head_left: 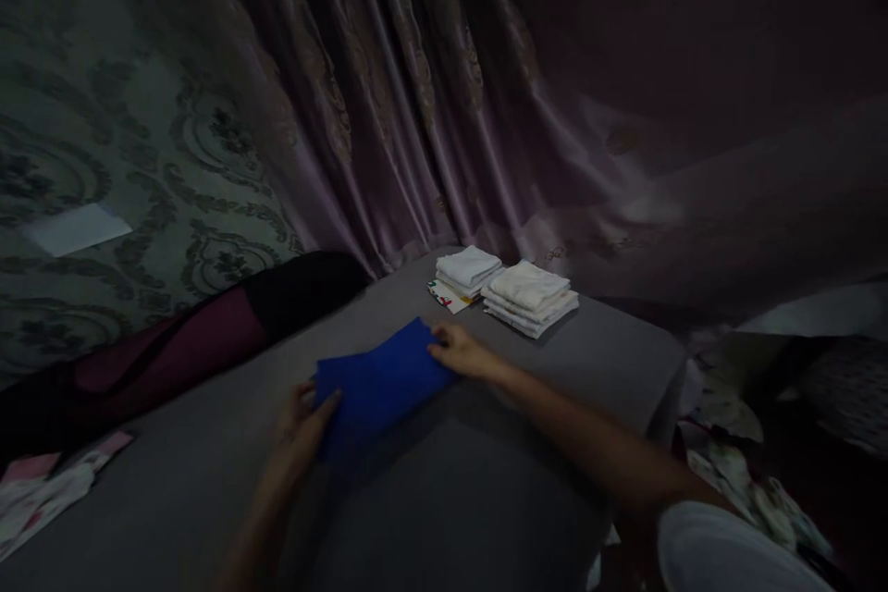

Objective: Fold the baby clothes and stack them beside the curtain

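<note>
A blue cloth point(385, 384), flat and folded, is held between my two hands over the grey surface. My left hand point(302, 425) grips its left edge, thumb on top and fingers behind. At its upper right corner, my right hand point(462, 351) pinches the cloth between thumb and fingers. Beyond my right hand lie two stacks of folded cloths, a white one point(470, 265) and a cream one point(531, 287), side by side. A patterned piece point(450, 298) shows at the bottom of the white stack.
The grey-covered surface point(458, 499) ends at a right edge, with heaped clothes point(742, 481) beyond. A patterned garment point(55, 490) lies at the left. Behind are a black and maroon bundle point(173, 342) and purple curtains point(416, 111).
</note>
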`<state>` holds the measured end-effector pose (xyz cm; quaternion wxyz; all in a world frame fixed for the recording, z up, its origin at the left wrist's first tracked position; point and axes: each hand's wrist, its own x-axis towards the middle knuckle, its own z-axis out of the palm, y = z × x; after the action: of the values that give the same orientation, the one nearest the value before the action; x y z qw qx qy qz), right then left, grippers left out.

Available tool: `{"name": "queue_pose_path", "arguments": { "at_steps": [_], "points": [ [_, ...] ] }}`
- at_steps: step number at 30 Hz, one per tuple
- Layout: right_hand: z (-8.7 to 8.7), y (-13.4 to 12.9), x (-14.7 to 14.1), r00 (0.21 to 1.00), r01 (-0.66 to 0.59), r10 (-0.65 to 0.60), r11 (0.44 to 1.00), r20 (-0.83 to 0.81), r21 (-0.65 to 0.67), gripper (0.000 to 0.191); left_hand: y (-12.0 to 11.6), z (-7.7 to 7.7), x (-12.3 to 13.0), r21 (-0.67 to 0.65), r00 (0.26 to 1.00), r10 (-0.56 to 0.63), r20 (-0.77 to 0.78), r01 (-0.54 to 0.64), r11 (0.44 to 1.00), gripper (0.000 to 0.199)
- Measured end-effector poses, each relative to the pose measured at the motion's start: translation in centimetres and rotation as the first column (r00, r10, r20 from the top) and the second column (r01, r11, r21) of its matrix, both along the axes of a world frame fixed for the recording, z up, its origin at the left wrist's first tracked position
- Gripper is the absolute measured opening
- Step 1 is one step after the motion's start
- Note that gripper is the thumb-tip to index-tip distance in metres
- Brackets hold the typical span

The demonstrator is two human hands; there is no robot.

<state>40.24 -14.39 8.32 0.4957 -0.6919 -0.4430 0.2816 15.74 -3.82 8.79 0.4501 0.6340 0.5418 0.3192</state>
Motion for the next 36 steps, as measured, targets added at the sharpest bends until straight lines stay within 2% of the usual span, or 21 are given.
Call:
{"name": "queue_pose_path", "arguments": {
  "at_steps": [1,4,6,8,10,12,14,16,18,20,24,27,30,34,36],
  "points": [
    [1.2,-0.8,2.3,0.998,0.069,-0.069,0.996,0.003,0.057,0.016,-0.7,0.6,2.6,-0.019,0.992,-0.038,0.119,0.041,0.999,0.063],
    [5.1,-3.5,9.3,0.981,0.181,-0.188,0.974,0.043,0.138,0.021,-2.5,2.1,11.2,0.122,0.891,-0.208,0.405,0.173,0.977,0.084],
    [7.3,-5.3,13.8,0.938,0.28,-0.308,0.944,0.161,0.174,0.026,-3.5,2.7,16.6,0.231,0.82,-0.348,0.454,0.269,0.935,0.076],
    [8.8,-6.6,17.8,0.843,0.422,-0.457,0.889,0.284,0.178,0.029,-4.3,3.0,21.3,0.258,0.778,-0.457,0.43,0.379,0.889,0.06],
    [9.2,-7.6,21.2,0.792,0.483,-0.516,0.857,0.327,0.181,0.033,-5.1,2.9,25.0,0.223,0.759,-0.502,0.414,0.45,0.865,0.049],
    [8.7,-8.3,23.9,0.736,0.532,-0.547,0.832,0.398,0.16,0.034,-5.9,2.4,27.6,0.159,0.731,-0.538,0.42,0.524,0.837,0.05],
    [7.4,-8.9,25.5,0.682,0.562,-0.524,0.822,0.51,0.093,0.035,-6.5,1.4,28.9,0.087,0.687,-0.574,0.445,0.605,0.791,0.06],
    [6.0,-9.2,26.0,0.641,0.589,-0.474,0.808,0.604,0.009,0.038,-6.8,-0.2,28.9,0.051,0.656,-0.597,0.463,0.652,0.756,0.073],
    [4.7,-8.9,25.4,0.623,0.605,-0.441,0.796,0.646,-0.04,0.043,-6.3,-2.1,27.7,0.048,0.679,-0.602,0.42,0.646,0.762,0.079],
    [4.0,-8.0,24.1,0.63,0.584,-0.412,0.81,0.658,-0.052,0.048,-5.2,-4.1,25.6,0.038,0.751,-0.587,0.301,0.606,0.794,0.076],
    [3.9,-5.5,20.4,0.623,0.553,-0.313,0.825,0.717,-0.12,0.06,-2.4,-6.8,19.6,0.047,0.838,-0.537,0.1,0.535,0.844,0.068],
    [3.7,-4.6,18.0,0.665,0.545,-0.216,0.795,0.715,-0.266,0.074,-0.8,-7.6,13.8,0.143,0.871,-0.491,-0.001,0.486,0.862,0.064],
    [3.2,-4.6,16.9,0.726,0.504,-0.114,0.759,0.678,-0.413,0.086,0.7,-8.2,7.0,0.253,0.888,-0.42,-0.19,0.457,0.853,0.061],
    [3.0,-4.3,17.0,0.74,0.499,-0.089,0.738,0.667,-0.455,0.093,2.7,-9.8,-2.3,0.385,0.869,-0.25,-0.427,0.425,0.819,0.059],
    [3.0,-4.2,17.4,0.739,0.502,-0.084,0.73,0.668,-0.463,0.093,3.2,-10.4,-6.4,0.419,0.854,-0.143,-0.501,0.384,0.823,0.062]
  ]
}}
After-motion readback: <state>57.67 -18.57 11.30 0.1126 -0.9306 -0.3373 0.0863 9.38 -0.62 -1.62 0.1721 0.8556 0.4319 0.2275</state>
